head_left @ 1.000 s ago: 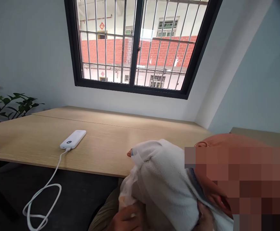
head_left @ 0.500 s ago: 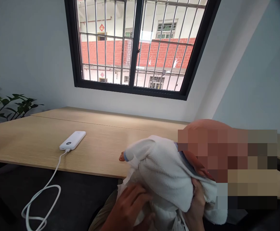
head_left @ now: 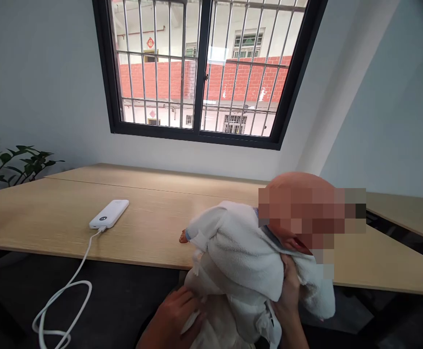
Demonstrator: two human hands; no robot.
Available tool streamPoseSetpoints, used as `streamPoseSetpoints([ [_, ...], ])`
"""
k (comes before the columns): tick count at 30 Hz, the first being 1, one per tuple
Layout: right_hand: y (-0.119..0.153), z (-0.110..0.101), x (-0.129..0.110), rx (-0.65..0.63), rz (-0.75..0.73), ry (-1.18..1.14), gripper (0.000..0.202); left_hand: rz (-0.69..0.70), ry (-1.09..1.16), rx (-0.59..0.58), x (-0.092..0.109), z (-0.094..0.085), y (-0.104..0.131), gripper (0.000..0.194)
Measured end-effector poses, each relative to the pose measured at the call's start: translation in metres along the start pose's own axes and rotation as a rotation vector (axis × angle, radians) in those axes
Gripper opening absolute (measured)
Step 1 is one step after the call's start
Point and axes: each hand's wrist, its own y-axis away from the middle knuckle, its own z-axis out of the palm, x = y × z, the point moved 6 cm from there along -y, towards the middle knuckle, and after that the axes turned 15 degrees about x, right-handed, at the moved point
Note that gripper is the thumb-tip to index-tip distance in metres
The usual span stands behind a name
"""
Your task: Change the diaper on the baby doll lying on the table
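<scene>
A bald baby doll in a white fleece garment lies tilted over the near edge of the table, head to the right. One small doll hand pokes from a blue-cuffed sleeve at the left. My right hand is closed around the doll's upper body, under the collar, partly covered by the cloth. At the lower left, my left hand has its fingers bent against the white cloth near the doll's legs; it seems to pinch the fabric. Blurred blocks cover the doll's face.
On the wooden table lies a white power bank with a white cable looping down past the front edge. A potted plant stands at the far left. A barred window is in the wall behind.
My left hand has moved left and slightly down along the cloth, baring more of the doll's lower body. The doll and my right hand have shifted a little left.
</scene>
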Motion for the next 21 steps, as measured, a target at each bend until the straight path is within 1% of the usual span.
streamPoseSetpoints([
  [2, 0.0, 0.002, 0.003, -0.017, 0.003, 0.017, 0.032, -0.084, 0.055, 0.094, 0.002, -0.01, -0.014, 0.014],
  [3, 0.0, 0.003, 0.004, -0.031, -0.005, 0.022, 0.034, -0.104, 0.085, 0.155, 0.005, -0.015, -0.021, 0.015],
  [5, 0.001, 0.006, 0.006, -0.073, -0.027, 0.022, 0.037, -0.075, 0.138, 0.26, 0.013, -0.021, -0.032, 0.024],
  [6, 0.002, 0.007, 0.007, -0.094, -0.034, 0.022, 0.038, -0.045, 0.156, 0.29, 0.018, -0.022, -0.037, 0.03],
  [8, 0.003, 0.009, 0.009, -0.119, -0.029, 0.033, 0.039, -0.027, 0.166, 0.313, 0.024, -0.019, -0.042, 0.039],
  [9, 0.004, 0.01, 0.01, -0.119, -0.015, 0.042, 0.039, -0.054, 0.159, 0.318, 0.024, -0.016, -0.043, 0.041],
  [12, 0.006, 0.009, 0.011, -0.08, 0.023, 0.051, 0.036, -0.233, 0.151, 0.338, 0.01, -0.008, -0.044, 0.042],
  [14, 0.008, 0.008, 0.011, -0.063, 0.038, 0.052, 0.033, -0.397, 0.212, 0.304, -0.007, -0.002, -0.042, 0.042],
  [17, 0.011, 0.009, 0.011, -0.101, 0.061, 0.049, 0.03, -0.628, 0.361, 0.158, -0.033, 0.009, -0.042, 0.048],
  [19, 0.012, 0.009, 0.014, -0.148, 0.095, 0.043, 0.031, -0.694, 0.452, 0.08, -0.042, 0.012, -0.046, 0.054],
  [21, 0.01, 0.008, 0.018, -0.179, 0.132, 0.064, 0.033, -0.701, 0.544, 0.058, -0.046, 0.01, -0.055, 0.058],
])
